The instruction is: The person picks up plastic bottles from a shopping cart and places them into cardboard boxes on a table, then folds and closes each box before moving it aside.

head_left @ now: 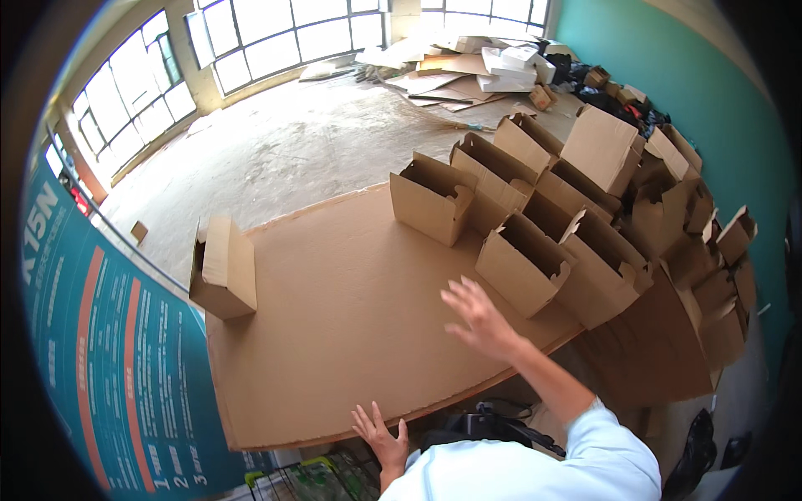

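My left hand (382, 437) is at the near edge of a cardboard-covered table (334, 334), fingers spread and nothing in them. Farther right, my right hand (479, 317) hangs over the tabletop with its fingers apart, also without a thing in it. Nearest to it is an open-topped brown cardboard box (518, 269), the front one of a cluster on the table's right side; a gap shows between hand and box. At the table's left edge one lone cardboard box (227, 271) stands by itself, its opening turned to the left.
More open boxes (668, 213) are heaped beyond the table's right end. A teal printed banner (125, 359) stands along the left side. Flattened cardboard and white foam pieces (505, 71) lie piled by the windows, with black bags (568, 75) beside the green wall.
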A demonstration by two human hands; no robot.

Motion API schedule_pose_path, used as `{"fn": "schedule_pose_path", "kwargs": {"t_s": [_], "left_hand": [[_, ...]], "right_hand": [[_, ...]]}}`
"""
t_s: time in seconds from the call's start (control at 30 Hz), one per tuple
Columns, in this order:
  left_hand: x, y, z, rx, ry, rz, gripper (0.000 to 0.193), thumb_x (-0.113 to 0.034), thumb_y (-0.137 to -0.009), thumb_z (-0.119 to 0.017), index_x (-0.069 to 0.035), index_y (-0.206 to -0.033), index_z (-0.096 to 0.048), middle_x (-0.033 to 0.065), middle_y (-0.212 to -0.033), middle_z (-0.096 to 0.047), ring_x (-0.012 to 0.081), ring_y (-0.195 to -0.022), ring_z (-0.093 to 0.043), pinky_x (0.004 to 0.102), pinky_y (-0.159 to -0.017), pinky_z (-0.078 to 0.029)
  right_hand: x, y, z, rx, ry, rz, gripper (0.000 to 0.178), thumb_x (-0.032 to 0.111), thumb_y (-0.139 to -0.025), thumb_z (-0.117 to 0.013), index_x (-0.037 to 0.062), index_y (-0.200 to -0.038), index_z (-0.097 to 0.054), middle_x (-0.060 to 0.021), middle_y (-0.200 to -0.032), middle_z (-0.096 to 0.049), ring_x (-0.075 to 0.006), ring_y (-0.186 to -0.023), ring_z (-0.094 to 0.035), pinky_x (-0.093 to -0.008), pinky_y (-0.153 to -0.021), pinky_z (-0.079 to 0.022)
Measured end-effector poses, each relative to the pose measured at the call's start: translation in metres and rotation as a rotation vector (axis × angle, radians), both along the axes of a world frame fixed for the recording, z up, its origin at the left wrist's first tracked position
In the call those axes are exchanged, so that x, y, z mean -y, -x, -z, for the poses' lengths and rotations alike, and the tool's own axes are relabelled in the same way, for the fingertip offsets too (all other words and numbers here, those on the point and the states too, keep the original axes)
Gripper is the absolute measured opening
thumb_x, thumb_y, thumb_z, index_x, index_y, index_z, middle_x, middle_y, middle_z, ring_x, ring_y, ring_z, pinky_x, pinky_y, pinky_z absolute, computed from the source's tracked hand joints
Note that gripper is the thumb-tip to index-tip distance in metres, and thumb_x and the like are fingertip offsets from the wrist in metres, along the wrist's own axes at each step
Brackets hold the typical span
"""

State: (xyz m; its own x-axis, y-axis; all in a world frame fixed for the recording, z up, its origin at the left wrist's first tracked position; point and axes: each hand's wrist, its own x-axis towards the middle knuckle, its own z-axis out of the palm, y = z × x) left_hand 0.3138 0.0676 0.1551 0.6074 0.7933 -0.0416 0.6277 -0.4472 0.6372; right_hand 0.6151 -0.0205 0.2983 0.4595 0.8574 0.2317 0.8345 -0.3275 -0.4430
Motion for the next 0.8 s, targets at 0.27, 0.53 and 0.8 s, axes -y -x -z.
{"fn": "schedule_pose_path", "kwargs": {"t_s": [0.27, 0.53, 0.8], "left_hand": [[-0.015, 0.05, -0.031, -0.034, -0.349, -0.391, 0.069, -0.015, -0.081, -0.067, -0.004, -0.144, -0.042, 0.0232, -0.155, -0.027, 0.0419, -0.145, -0.024, 0.0593, -0.117, -0.016], [0.13, 0.211, 0.014, -0.159, -0.263, -1.284, 0.048, -0.013, -0.085, -0.067, -0.002, -0.13, -0.055, 0.0196, -0.143, -0.044, 0.0391, -0.134, -0.039, 0.0516, -0.111, -0.032], [0.175, 0.285, 0.066, -0.442, 0.0, -1.558, 0.057, -0.017, -0.083, -0.073, -0.003, -0.134, -0.053, 0.0195, -0.139, -0.05, 0.0358, -0.132, -0.043, 0.0474, -0.11, -0.038]], "right_hand": [[-0.171, -0.232, 0.014, 0.405, -0.052, 0.118, 0.081, 0.029, -0.074, -0.078, 0.0096, -0.144, -0.041, -0.0134, -0.141, -0.051, -0.0289, -0.128, -0.05, -0.0399, -0.107, -0.042], [-0.178, -0.368, 0.097, -0.043, 0.326, -0.119, 0.041, 0.022, -0.067, -0.083, 0.0041, -0.102, -0.073, -0.0194, -0.104, -0.069, -0.0319, -0.094, -0.067, -0.0412, -0.085, -0.054], [-0.168, -0.113, 0.048, 0.053, 0.134, -0.553, 0.014, 0.008, -0.073, -0.067, -0.0061, -0.076, -0.064, -0.0164, -0.063, -0.06, -0.0214, -0.055, -0.061, -0.0365, -0.054, -0.047]]}}
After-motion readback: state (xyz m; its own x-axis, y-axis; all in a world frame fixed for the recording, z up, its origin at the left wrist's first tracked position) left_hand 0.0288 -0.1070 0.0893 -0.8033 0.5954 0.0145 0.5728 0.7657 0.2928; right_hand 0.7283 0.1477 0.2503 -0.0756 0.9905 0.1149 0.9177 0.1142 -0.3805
